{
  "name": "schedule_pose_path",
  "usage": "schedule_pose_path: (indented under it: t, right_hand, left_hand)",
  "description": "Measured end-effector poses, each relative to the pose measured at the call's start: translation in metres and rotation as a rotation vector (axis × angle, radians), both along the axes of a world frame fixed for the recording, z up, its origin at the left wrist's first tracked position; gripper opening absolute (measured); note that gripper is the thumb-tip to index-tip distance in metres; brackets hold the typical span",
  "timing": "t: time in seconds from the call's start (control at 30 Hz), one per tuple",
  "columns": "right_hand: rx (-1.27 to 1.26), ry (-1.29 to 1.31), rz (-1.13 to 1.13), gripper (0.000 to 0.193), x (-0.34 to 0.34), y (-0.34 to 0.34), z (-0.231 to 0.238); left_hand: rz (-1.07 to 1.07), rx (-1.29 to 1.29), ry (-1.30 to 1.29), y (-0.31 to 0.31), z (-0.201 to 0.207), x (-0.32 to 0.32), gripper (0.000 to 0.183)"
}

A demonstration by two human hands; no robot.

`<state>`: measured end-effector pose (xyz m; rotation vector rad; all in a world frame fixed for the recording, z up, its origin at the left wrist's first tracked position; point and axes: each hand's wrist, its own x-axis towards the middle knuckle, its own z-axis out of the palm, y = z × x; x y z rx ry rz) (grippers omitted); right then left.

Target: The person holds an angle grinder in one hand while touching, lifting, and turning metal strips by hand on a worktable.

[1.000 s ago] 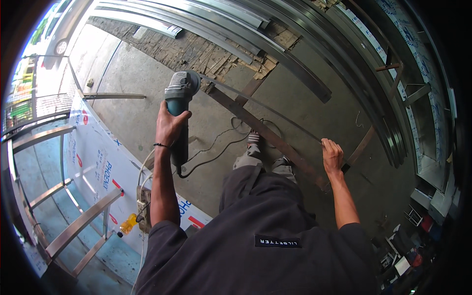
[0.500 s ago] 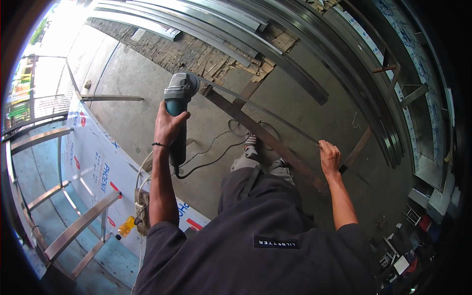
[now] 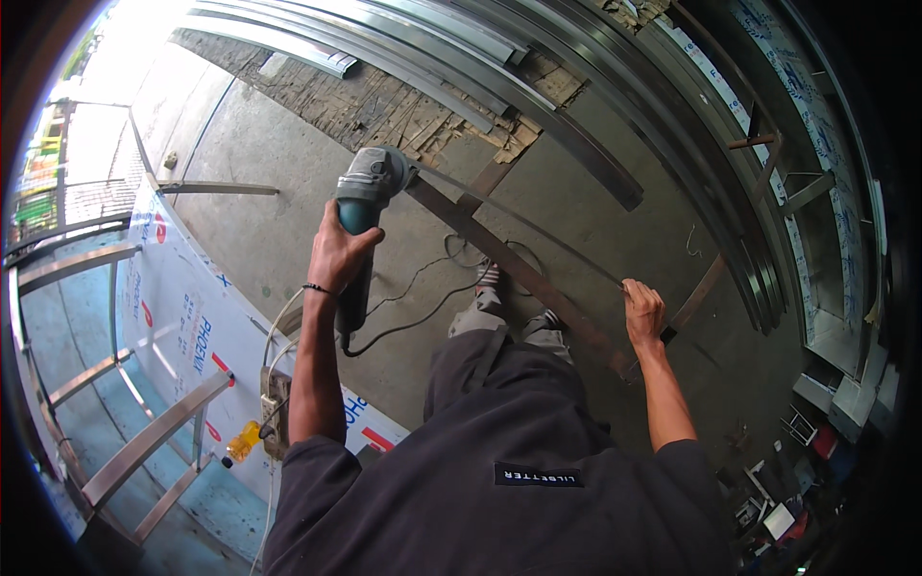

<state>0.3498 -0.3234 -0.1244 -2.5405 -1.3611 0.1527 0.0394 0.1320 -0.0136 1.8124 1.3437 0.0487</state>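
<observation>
My left hand [image 3: 341, 252] is wrapped round the body of a teal and grey angle grinder [image 3: 363, 192], its head pointing away from me. The grinder's disc side meets the far end of a long thin metal bar [image 3: 519, 215]; whether they touch I cannot tell. With closed fingers my right hand [image 3: 643, 309] grips the near right end of that bar. Below it runs a wider brown metal beam [image 3: 499, 252], apart from my hands. A black power cord [image 3: 413, 322] trails from the grinder's rear across the floor.
Long metal profiles [image 3: 576, 106] lie across the far side, some over worn wooden boards [image 3: 384, 110]. At left stand a film-covered sheet [image 3: 192, 298] and a metal frame [image 3: 158, 437]. A power outlet box [image 3: 276, 413] and a yellow-handled screwdriver [image 3: 244, 441] are near my left arm.
My left hand and the grinder have shifted slightly right, the grinder's head tilting rightward along the bar. My right hand has stayed almost still.
</observation>
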Motion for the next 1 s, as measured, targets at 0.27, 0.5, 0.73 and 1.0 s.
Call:
schedule_pose_path:
  t: [0.27, 0.5, 0.73, 1.0]
  right_hand:
    - [0.018, -0.014, 0.009, 0.007, 0.0, 0.0, 0.0]
    - [0.021, -0.023, -0.005, 0.007, 0.001, 0.0, -0.001]
    - [-0.001, -0.015, -0.012, 0.006, 0.003, -0.001, -0.002]
    - [0.032, -0.024, -0.01, 0.007, 0.001, 0.0, -0.001]
  left_hand:
    - [-0.015, 0.063, 0.004, 0.022, -0.002, -0.004, 0.068]
    - [-0.09, 0.018, 0.029, -0.017, 0.012, 0.01, 0.074]
    - [-0.023, 0.04, 0.036, 0.008, 0.011, 0.005, 0.069]
    - [-0.079, 0.034, 0.035, -0.013, 0.02, 0.012, 0.067]
